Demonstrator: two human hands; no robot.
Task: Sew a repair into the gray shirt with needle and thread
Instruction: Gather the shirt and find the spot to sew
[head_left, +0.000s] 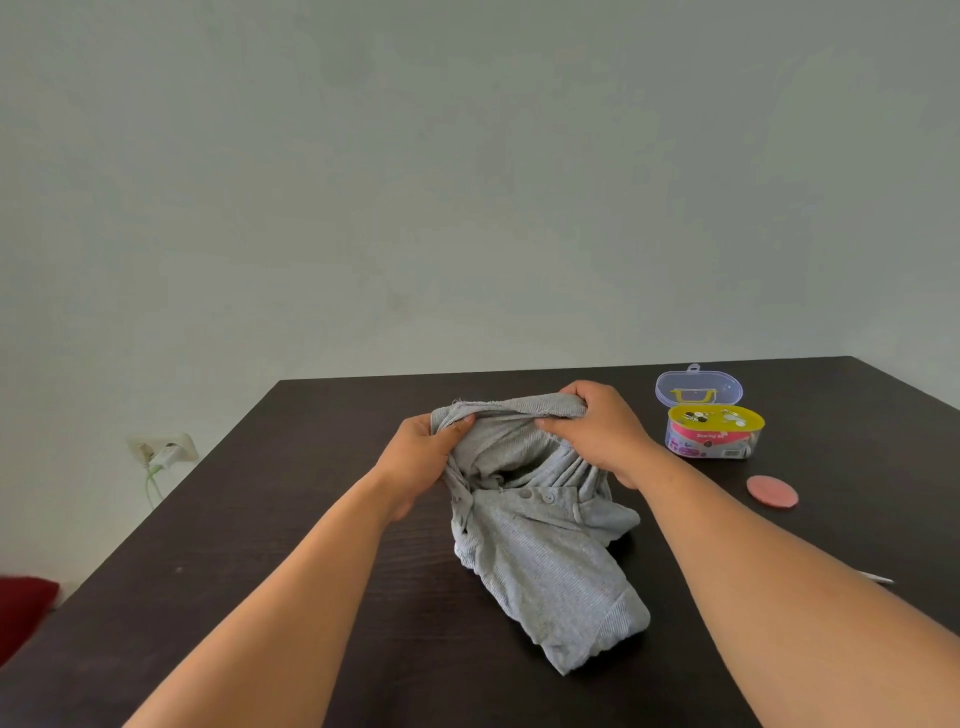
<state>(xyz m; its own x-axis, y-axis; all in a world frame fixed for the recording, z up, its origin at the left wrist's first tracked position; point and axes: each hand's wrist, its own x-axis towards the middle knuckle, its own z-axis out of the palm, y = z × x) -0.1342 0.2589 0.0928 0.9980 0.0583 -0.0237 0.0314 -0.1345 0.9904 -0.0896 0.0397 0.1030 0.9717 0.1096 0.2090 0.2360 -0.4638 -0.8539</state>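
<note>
- The gray shirt (540, 525) lies bunched in the middle of the dark wooden table (291, 597), its far edge lifted off the surface and its lower part trailing toward the person.
- The left hand (423, 457) grips the raised edge at the shirt's left end, fingers curled into the cloth.
- The right hand (597, 431) grips the same edge at the shirt's right end, fingers folded over the top and thumb beneath.
- Two small buttons (537, 496) show on the shirt just below the raised edge.
- Right of the shirt stands an open sewing kit box (714, 434) with a yellow tray; its clear lid (698, 387) lies just behind it.
- A flat pink disc (772, 491) lies right of the shirt, nearer the person than the box.
- A thin pale item (875, 577) pokes out past the right forearm; what it is cannot be told.
- Left of the shirt, beyond the table edge, a wall socket (163, 449) holds a plug with a green cable.
</note>
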